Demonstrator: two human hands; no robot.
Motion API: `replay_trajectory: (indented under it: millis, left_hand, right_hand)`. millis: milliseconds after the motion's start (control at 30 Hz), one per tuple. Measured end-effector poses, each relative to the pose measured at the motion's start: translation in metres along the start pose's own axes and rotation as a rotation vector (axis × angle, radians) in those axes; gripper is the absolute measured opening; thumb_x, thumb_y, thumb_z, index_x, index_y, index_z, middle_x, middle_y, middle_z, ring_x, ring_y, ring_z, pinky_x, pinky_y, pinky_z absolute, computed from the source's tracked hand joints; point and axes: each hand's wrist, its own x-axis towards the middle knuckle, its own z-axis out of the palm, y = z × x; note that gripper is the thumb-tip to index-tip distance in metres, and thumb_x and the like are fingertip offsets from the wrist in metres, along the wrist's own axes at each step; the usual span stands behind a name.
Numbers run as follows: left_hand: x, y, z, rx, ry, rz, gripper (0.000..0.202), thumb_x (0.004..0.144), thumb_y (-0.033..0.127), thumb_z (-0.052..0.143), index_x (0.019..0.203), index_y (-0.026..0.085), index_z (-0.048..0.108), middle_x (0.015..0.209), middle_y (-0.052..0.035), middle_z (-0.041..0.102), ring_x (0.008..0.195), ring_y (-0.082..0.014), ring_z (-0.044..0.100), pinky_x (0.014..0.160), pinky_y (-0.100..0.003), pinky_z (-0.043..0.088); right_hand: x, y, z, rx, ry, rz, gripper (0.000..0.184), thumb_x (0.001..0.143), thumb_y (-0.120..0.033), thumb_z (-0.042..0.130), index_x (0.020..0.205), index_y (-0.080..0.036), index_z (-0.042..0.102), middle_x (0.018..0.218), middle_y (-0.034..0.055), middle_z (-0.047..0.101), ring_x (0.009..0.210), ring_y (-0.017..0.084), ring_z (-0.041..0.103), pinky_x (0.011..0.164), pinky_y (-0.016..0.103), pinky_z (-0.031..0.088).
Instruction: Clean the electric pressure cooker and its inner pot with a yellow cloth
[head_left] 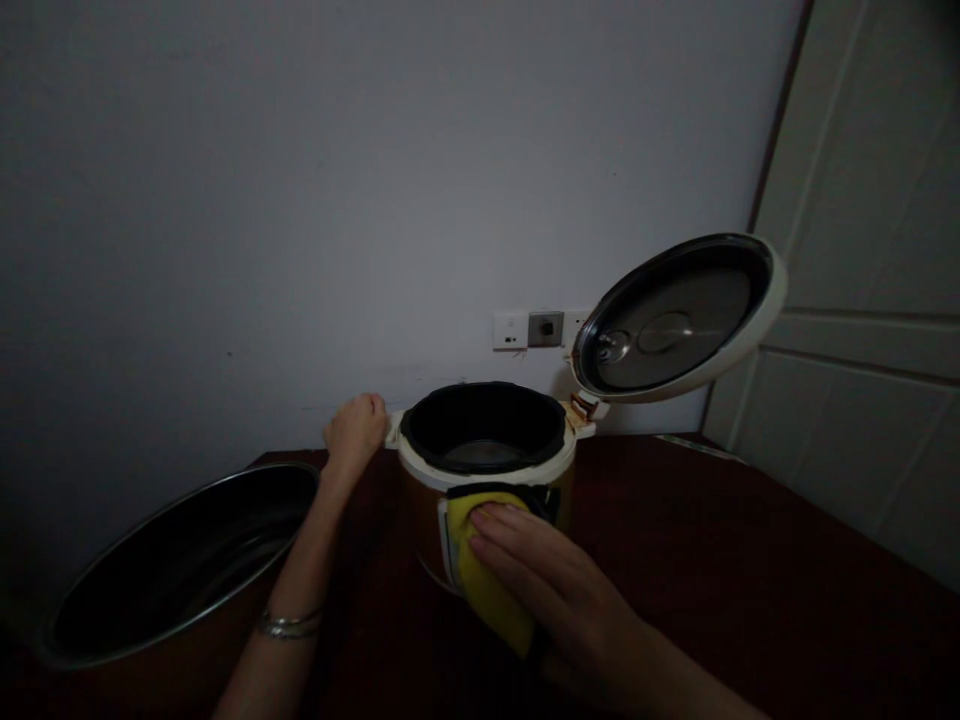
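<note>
An electric cooker (pixel 420 500) stands on the dark table with its hinged lid (pixel 675 320) raised to the right. Its dark inside shows from above. At the cooker's left side, my left hand (pixel 358 428) is closed at the pale side handle (pixel 394 428); the fingertips are hidden. Against the front control panel, my right hand (pixel 536 565) presses a yellow cloth (pixel 491 595), fingers together over it. The cloth covers much of the panel and hangs below the hand.
A large inner pot (pixel 172 645) lies at the left, its dark mouth facing up, close to my left forearm. Behind the cooker is a pale wall with sockets (pixel 510 332) and a switch (pixel 546 329). A panelled door (pixel 862 420) borders the dark red table (pixel 675 540) at right.
</note>
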Motion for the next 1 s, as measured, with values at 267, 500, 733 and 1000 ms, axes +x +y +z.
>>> replay_trajectory:
  millis: [267, 500, 733, 1000]
  left_hand:
    - [-0.073, 0.018, -0.098, -0.741, -0.202, 0.511, 0.051, 0.080, 0.049, 0.056, 0.123, 0.022, 0.058, 0.128, -0.0089, 0.059, 0.111, -0.0239, 0.057, 0.091, -0.035, 0.047]
    - [-0.130, 0.069, -0.093, -0.798, -0.645, 0.706, 0.040, 0.071, 0.037, 0.073, 0.107, 0.022, 0.066, 0.101, -0.0029, 0.068, 0.090, -0.0180, 0.062, 0.081, -0.029, 0.048]
    - [-0.139, 0.084, -0.061, -1.085, -0.678, 0.410, 0.035, 0.065, 0.029, 0.073, 0.095, 0.015, 0.064, 0.087, -0.0039, 0.067, 0.076, -0.0161, 0.061, 0.066, -0.028, 0.049]
    - [-0.115, 0.030, -0.094, -0.551, 0.130, 0.216, 0.033, 0.065, 0.025, 0.064, 0.097, 0.018, 0.061, 0.089, -0.0065, 0.067, 0.077, -0.0189, 0.061, 0.070, -0.032, 0.050]
  right_hand:
    - [0.022, 0.008, -0.034, 0.238, 0.271, 0.322, 0.041, 0.079, -0.012, 0.058, 0.118, -0.026, 0.063, 0.099, 0.0077, 0.064, 0.088, 0.020, 0.065, 0.070, 0.033, 0.058]
    - [0.031, 0.000, -0.037, 0.214, 0.413, 0.563, 0.025, 0.070, -0.009, 0.058, 0.088, -0.024, 0.067, 0.085, 0.0011, 0.071, 0.076, 0.018, 0.067, 0.067, 0.027, 0.057]
    - [0.026, 0.014, -0.033, 0.288, 0.461, 0.561, 0.015, 0.077, -0.021, 0.061, 0.091, -0.021, 0.066, 0.094, 0.0050, 0.069, 0.087, 0.020, 0.066, 0.076, 0.031, 0.057]
    - [0.023, 0.029, -0.054, 0.237, 0.387, 0.511, 0.019, 0.085, -0.026, 0.056, 0.100, -0.026, 0.068, 0.108, 0.0056, 0.068, 0.106, 0.023, 0.062, 0.089, 0.040, 0.054]
